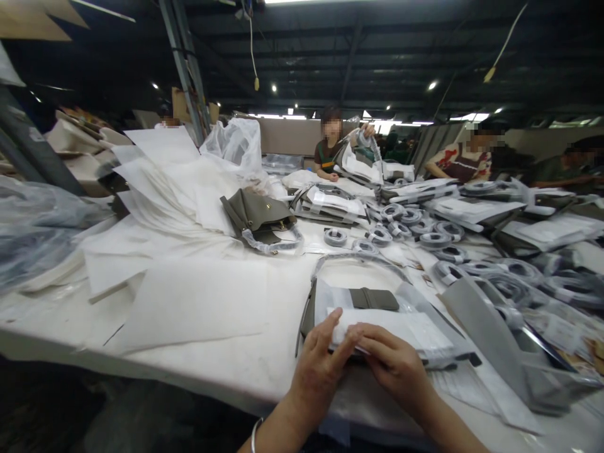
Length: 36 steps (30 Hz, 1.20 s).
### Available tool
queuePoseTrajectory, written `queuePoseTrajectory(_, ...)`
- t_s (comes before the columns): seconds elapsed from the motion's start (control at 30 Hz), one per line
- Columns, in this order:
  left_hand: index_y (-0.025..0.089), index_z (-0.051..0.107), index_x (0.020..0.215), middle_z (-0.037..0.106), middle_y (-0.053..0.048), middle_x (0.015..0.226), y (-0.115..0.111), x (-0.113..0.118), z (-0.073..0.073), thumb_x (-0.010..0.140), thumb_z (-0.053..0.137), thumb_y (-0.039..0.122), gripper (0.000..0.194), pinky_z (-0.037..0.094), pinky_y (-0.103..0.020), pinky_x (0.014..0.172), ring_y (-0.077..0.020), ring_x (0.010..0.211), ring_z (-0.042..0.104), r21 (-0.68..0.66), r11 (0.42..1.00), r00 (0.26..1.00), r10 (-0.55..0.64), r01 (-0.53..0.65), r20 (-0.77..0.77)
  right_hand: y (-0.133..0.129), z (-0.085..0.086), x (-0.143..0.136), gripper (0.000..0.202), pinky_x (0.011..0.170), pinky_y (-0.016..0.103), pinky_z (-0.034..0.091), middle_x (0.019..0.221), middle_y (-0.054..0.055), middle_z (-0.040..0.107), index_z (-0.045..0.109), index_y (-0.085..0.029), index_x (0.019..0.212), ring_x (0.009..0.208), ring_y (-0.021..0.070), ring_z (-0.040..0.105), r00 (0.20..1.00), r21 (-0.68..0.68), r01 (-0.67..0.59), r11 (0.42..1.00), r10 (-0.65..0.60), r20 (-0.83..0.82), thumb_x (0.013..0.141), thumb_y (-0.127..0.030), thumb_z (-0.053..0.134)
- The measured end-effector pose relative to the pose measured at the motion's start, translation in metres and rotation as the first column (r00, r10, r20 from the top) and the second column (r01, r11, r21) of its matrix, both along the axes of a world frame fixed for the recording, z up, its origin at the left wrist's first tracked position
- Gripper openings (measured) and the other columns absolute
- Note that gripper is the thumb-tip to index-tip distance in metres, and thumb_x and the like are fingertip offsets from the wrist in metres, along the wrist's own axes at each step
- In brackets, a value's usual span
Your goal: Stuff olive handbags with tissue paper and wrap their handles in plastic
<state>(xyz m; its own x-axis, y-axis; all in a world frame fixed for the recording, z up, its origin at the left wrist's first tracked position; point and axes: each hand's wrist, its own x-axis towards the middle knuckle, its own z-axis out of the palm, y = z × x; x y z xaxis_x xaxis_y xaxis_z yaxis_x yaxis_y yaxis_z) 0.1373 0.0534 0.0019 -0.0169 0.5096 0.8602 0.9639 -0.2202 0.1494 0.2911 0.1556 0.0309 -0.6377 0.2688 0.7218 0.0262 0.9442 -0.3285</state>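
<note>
Lying on the white-topped table (278, 358) right before the person, one olive-grey handbag (375, 299) shows a smooth flap beneath thin, translucent wrapping and a crinkled white sheet (410, 330). Its long axis runs roughly left to right, the right end slanting slightly toward the person, and its single plastic-wrapped handle (361, 259) arches toward the far side. Both hands are at the near edge: the left hand (321, 355) has its fingers partly spread, the right hand (396, 362) has its fingers bent inward, and their tips meet over the white sheet; whether they pinch it I cannot tell. One metallic bangle (255, 434) circles the left wrist. Just right of the handbag stands one stiff, angular grey piece (509, 346). Beyond the handle lie round, plastic-wrapped coils (335, 236), too many and overlapping to count, and one slouching olive bag (258, 211). To the left, flat white sheets (179, 189) fan out in a pile, uncountable. Three co-workers (325, 157) show across the table, toward the right.
</note>
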Motion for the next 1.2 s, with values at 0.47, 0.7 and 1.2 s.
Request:
queuePoseTrajectory(0.47, 0.017, 0.057, 0.133, 0.071, -0.006, 0.123, -0.001, -0.005, -0.002, 0.1, 0.047, 0.014, 0.035, 0.051, -0.033, 0.105, -0.0149, 0.12, 0.063, -0.122, 0.991, 0.992, -0.065, 0.052, -0.104, 0.093, 0.033, -0.023, 0.034, 0.106, 0.048, 0.048, 0.128, 0.012, 0.069, 0.069, -0.02, 0.122, 0.121, 0.0299, 0.063, 0.822, -0.069, 0.216, 0.974, -0.143, 0.551, 0.096, -0.032, 0.051)
queuePoseTrajectory(0.7, 0.017, 0.068, 0.118, 0.073, -0.002, 0.12, 0.004, -0.004, -0.006, 0.104, 0.037, 0.014, 0.034, 0.047, -0.032, 0.108, -0.0139, 0.117, 0.063, -0.039, 0.997, 0.996, -0.064, 0.062, -0.06, 0.103, 0.02, -0.059, 0.028, 0.115, 0.054, 0.033, 0.123, 0.007, 0.073, 0.074, -0.026, 0.109, 0.114, 0.0253, 0.066, 0.732, -0.13, 0.107, 0.986, 0.01, 0.681, 0.098, -0.029, 0.048)
queuePoseTrajectory(1.2, 0.016, 0.062, 0.128, 0.07, -0.002, 0.127, -0.001, -0.006, -0.005, 0.104, 0.04, 0.017, 0.033, 0.053, -0.035, 0.101, -0.0173, 0.118, 0.063, -0.157, 0.986, 0.993, -0.07, 0.054, -0.096, 0.052, 0.022, -0.038, 0.033, 0.111, 0.044, 0.046, 0.128, 0.013, 0.069, 0.071, -0.016, 0.119, 0.125, 0.0259, 0.06, 0.837, -0.027, 0.02, 0.999, -0.002, 0.547, 0.096, -0.016, 0.047)
